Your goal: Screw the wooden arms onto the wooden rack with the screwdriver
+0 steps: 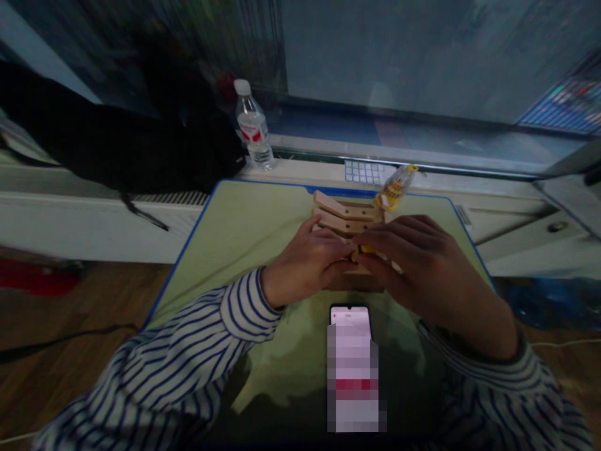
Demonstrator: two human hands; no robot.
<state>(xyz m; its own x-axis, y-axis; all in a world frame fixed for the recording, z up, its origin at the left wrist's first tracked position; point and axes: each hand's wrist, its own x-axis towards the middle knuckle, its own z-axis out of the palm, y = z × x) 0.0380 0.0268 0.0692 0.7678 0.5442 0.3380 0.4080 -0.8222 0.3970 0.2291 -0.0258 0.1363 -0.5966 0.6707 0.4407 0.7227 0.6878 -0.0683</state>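
Observation:
On the table, beyond my hands, stands a light wooden assembly (331, 222) of angled slats with dark round holes. My left hand (310, 260) reaches in from the left; one finger lies against the lowest visible slat, and the thumb and fingers close at a small yellow piece with a dark mark (364, 249). From the other side my right hand (417, 260) pinches that same yellow piece between thumb and fingers, over the front of the assembly. What kind of piece it is cannot be made out, since fingertips cover most of it.
A phone (350, 313) with a lit screen lies on the pale green, blue-edged table (248, 232). A clear water bottle (253, 131) stands on the sill behind, beside a black bag (117, 138). A clear packet with yellow print (397, 186) rests at the table's far edge.

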